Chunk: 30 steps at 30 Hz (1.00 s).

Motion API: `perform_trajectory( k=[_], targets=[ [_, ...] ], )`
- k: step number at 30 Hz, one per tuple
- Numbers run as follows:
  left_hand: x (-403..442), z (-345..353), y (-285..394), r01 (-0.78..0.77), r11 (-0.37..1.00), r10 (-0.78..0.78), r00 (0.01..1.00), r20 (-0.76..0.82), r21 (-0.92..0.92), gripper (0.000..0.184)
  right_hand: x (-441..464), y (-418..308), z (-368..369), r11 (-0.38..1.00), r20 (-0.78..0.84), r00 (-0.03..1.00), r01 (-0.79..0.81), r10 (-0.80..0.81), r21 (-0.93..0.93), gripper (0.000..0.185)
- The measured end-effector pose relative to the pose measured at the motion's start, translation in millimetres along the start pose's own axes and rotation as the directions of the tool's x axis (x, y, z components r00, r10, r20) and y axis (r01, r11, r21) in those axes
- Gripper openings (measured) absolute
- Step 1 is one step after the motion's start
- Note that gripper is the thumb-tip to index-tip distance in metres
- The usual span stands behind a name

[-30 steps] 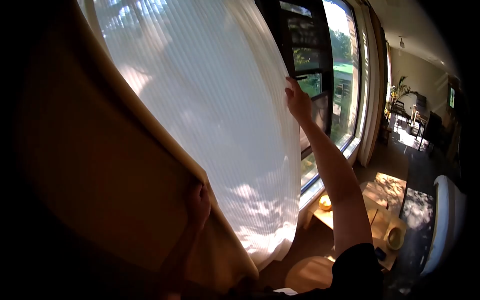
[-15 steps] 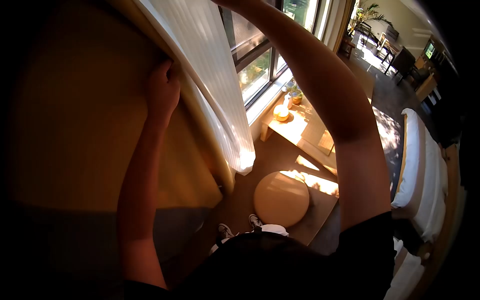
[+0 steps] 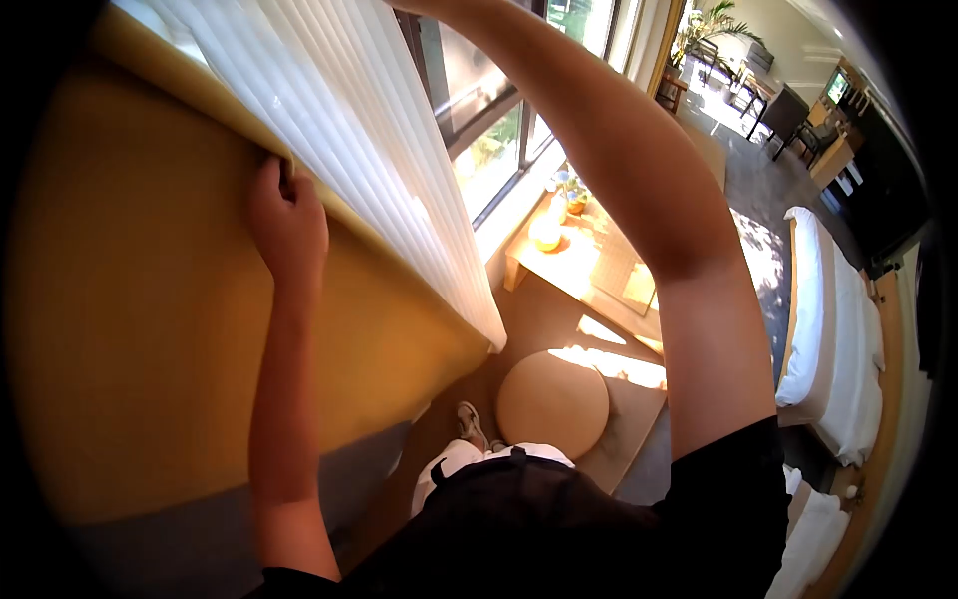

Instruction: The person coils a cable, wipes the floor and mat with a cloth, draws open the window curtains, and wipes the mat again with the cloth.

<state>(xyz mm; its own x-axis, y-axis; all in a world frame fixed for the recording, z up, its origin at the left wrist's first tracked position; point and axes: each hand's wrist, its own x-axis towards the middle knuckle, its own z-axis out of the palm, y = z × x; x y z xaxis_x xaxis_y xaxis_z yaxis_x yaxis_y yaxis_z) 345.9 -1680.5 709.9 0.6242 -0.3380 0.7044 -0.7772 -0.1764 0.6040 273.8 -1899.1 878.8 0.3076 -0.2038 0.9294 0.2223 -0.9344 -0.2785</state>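
Observation:
My left hand (image 3: 287, 225) is closed on the edge of a heavy mustard-yellow curtain (image 3: 150, 319), its fingers pinched around the fabric. The curtain hangs broad and fairly flat across the left side. Just beyond its edge hangs a sheer white curtain (image 3: 349, 150) with thin vertical folds, in front of the window (image 3: 489, 140). Raised high at the top of the view, my right hand (image 3: 424, 6) is mostly cut off by the frame's edge. Its fingers do not show, so what it touches is hidden.
Below the window stands a low wooden table (image 3: 574, 265) with a small round lamp-like object (image 3: 546, 235) and a vase with a plant. A round stool or cushion (image 3: 552, 401) is near my feet. A bed (image 3: 833, 339) lies at right; chairs (image 3: 781, 112) stand farther back.
My left hand has moved left and slightly down with the yellow curtain's edge. The yellow curtain looks more spread, and more of the white curtain shows. My feet have shifted.

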Motion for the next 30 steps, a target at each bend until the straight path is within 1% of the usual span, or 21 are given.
perform_trajectory(
  k=[1, 2, 3, 4, 6, 7, 8, 9, 10, 11, 12, 14, 16, 18, 20, 21, 22, 24, 26, 28, 30],
  targets=[
    [0.2, 2.5, -4.5, -0.023, 0.997, 0.017, 0.996, -0.082, -0.069, 0.022, -5.7, 1.8, 3.7, 0.998, 0.016, 0.998, -0.059, 0.059, 0.010, 0.022],
    [-1.9, 3.9, -10.9, -0.037, 0.996, 0.029, 0.995, -0.099, -0.077, 0.023, -5.7, -1.2, 5.1, 0.994, 0.032, 0.993, -0.111, 0.110, 0.019, 0.023],
    [-3.9, 10.1, -16.4, -0.030, 0.995, 0.015, 0.988, -0.153, -0.095, 0.024, 0.6, -3.2, 6.9, 0.982, 0.044, 0.994, -0.103, 0.097, 0.156, 0.024],
    [-1.7, 9.7, -11.8, -0.047, 0.994, 0.030, 0.985, -0.169, -0.099, 0.024, 8.5, -3.8, 16.0, 0.984, 0.033, 0.996, -0.081, 0.077, 0.156, 0.024],
    [-3.5, 6.6, 0.4, 0.130, 0.976, -0.140, 0.989, -0.044, -0.173, 0.024, 18.1, -8.1, 41.4, 0.916, 0.021, 0.994, -0.107, 0.107, 0.387, 0.031],
    [-2.2, 6.4, 4.9, 0.110, 0.978, -0.122, 0.991, -0.060, -0.179, 0.024, 19.1, -13.7, 50.1, 0.834, 0.137, 0.984, -0.167, 0.111, 0.526, 0.042],
    [3.1, 10.6, 6.5, 0.036, 0.981, -0.053, 0.995, -0.085, -0.191, 0.025, 34.7, -18.7, 42.6, 0.864, 0.117, 0.987, -0.156, 0.113, 0.479, 0.044],
    [9.2, 15.8, 4.5, -0.044, 0.979, 0.021, 0.993, -0.118, -0.198, 0.025, 42.2, -26.7, 46.6, 0.885, 0.071, 0.994, -0.102, 0.078, 0.454, 0.043],
    [13.5, 22.6, -3.5, -0.056, 0.980, 0.039, 0.995, -0.093, -0.190, 0.025, 46.4, -34.2, 53.1, 0.904, 0.023, 0.999, -0.043, 0.037, 0.426, 0.042],
    [17.5, 29.1, -9.6, -0.068, 0.981, 0.057, 0.996, -0.064, -0.183, 0.026, 53.0, -40.1, 55.2, 0.931, 0.016, 1.000, -0.024, 0.020, 0.364, 0.038],
    [20.2, 32.7, -8.2, -0.101, 0.977, 0.084, 0.992, -0.094, -0.189, 0.026, 55.2, -43.5, 57.3, 0.954, 0.011, 1.000, -0.016, 0.013, 0.298, 0.034],
    [23.9, 45.3, -1.2, -0.065, 0.988, 0.061, 0.997, -0.037, -0.140, 0.020, 58.4, -43.6, 62.2, 0.966, -0.028, 0.999, -0.008, 0.016, 0.257, 0.032],
    [28.5, 59.8, 9.4, -0.129, 0.984, 0.120, 0.990, -0.075, -0.127, 0.019, 59.7, -48.8, 63.4, 0.897, -0.057, 0.998, 0.037, -0.013, 0.440, 0.030],
    [37.8, 71.3, 15.3, -0.196, 0.976, 0.185, 0.976, -0.111, -0.099, 0.017, 66.1, -50.9, 66.3, 0.842, 0.016, 0.998, 0.045, -0.063, 0.538, 0.027],
    [49.7, 85.0, 18.9, -0.042, 0.995, 0.043, 0.999, 0.009, -0.088, 0.019, 82.7, -45.6, 64.8, 0.918, 0.100, 0.990, 0.055, -0.102, 0.393, 0.029],
    [56.8, 91.7, 18.3, -0.048, 0.998, 0.048, 0.999, -0.005, -0.040, 0.025, 90.8, -41.4, 66.4, 0.933, 0.053, 0.993, 0.080, -0.105, 0.351, 0.028],
    [64.8, 101.2, 20.0, -0.069, 0.997, 0.068, 0.997, -0.033, -0.033, 0.025, 96.4, -30.8, 63.3, 0.926, 0.037, 0.990, 0.113, -0.135, 0.360, 0.028],
    [78.9, 115.8, 21.8, -0.100, 0.993, 0.098, 0.994, -0.041, -0.060, 0.028, 106.4, -7.9, 61.0, 0.941, -0.125, 0.991, 0.081, -0.042, 0.329, 0.029],
    [94.8, 139.7, 22.5, -0.147, 0.989, 0.147, 0.983, -0.108, 0.000, 0.027, 117.1, 33.9, 44.4, 0.919, -0.147, 0.989, 0.058, 0.000, 0.389, 0.026],
    [115.2, 167.2, 35.0, -0.081, 0.997, 0.081, 0.995, -0.062, -0.002, 0.027, 132.2, 74.7, 17.8, 0.932, -0.122, 0.992, 0.006, 0.041, 0.362, 0.026],
    [131.6, 202.3, 35.8, -0.074, 0.996, 0.078, 0.992, -0.099, 0.039, 0.026, 151.4, 122.8, 0.2, 0.899, -0.158, 0.987, 0.034, 0.040, 0.436, 0.027]
  ],
)
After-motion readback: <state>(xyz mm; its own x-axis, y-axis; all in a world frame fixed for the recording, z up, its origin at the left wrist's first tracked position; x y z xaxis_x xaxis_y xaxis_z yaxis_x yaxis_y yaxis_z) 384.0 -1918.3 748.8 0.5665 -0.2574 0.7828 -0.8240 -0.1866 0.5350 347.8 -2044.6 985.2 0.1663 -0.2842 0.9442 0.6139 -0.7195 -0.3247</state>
